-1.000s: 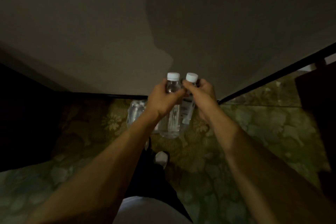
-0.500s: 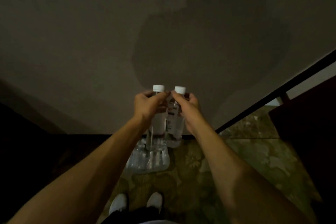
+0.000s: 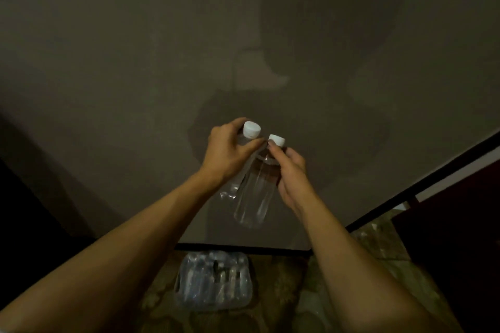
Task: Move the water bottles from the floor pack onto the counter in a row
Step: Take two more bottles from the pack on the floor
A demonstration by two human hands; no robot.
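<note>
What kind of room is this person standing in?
Probably a dim indoor room, perhaps a hotel or home: patterned floral carpet, a plain wall with a dark baseboard, and a shrink-wrapped pack of water bottles on the floor.

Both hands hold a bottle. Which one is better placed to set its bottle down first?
Left, probably. The left hand holds its bottle higher and further forward than the right hand holds its bottle. No counter is in view, so it's a guess.
</note>
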